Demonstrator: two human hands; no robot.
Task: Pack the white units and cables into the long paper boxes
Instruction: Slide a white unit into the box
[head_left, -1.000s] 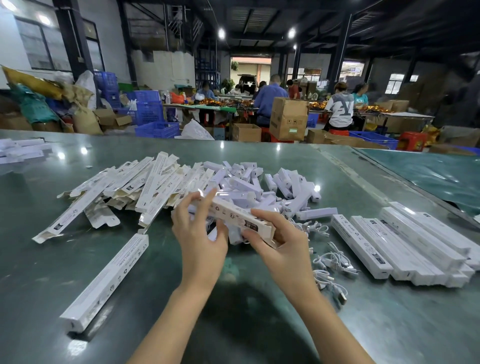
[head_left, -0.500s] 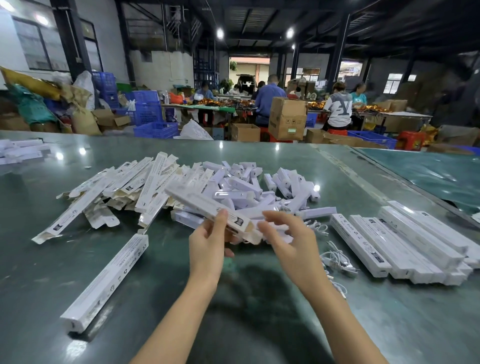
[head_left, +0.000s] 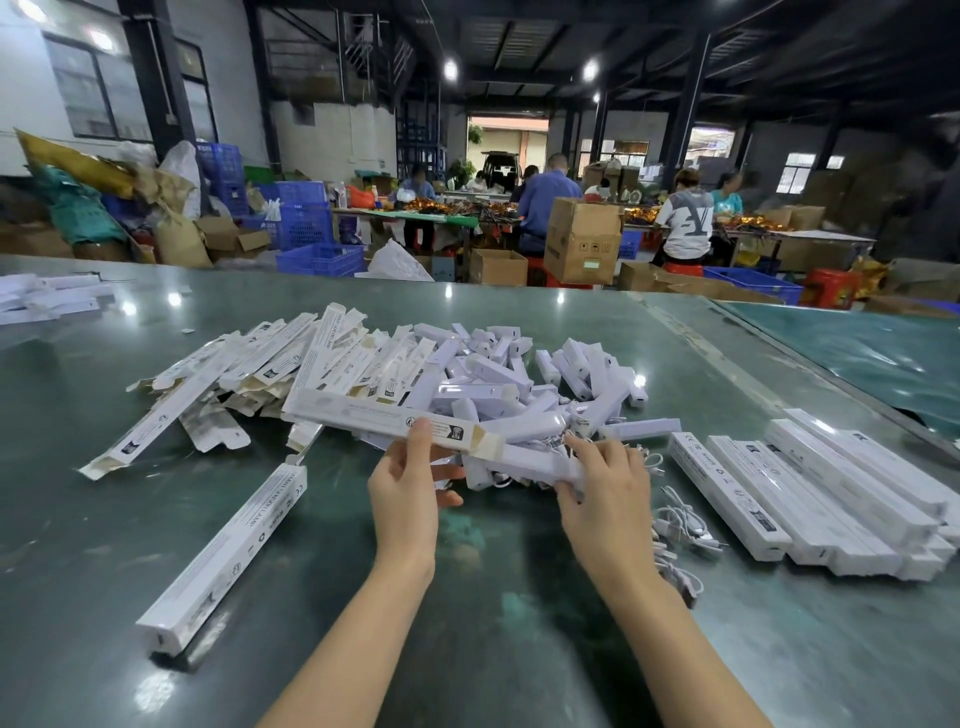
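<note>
My left hand (head_left: 410, 483) grips a long white paper box (head_left: 384, 415) near its open flap end, holding it level over the pile. My right hand (head_left: 605, 488) grips a long white unit (head_left: 530, 457) whose far end points at the box's open end. Behind them lies a heap of white units (head_left: 519, 374), with flat unfolded paper boxes (head_left: 249, 369) spread to its left. Loose white cables (head_left: 680, 525) lie just right of my right hand.
A row of packed closed boxes (head_left: 810, 488) lies at the right on the green table (head_left: 467, 597). One closed box (head_left: 228, 556) rests at the near left. More white boxes (head_left: 47, 299) sit at the far left edge. Seated people, cardboard cartons and blue crates are beyond the table.
My left hand now holds the box alone, slid toward its flap end. My right hand let go of the box, dropped to the pile and took hold of a white unit.
</note>
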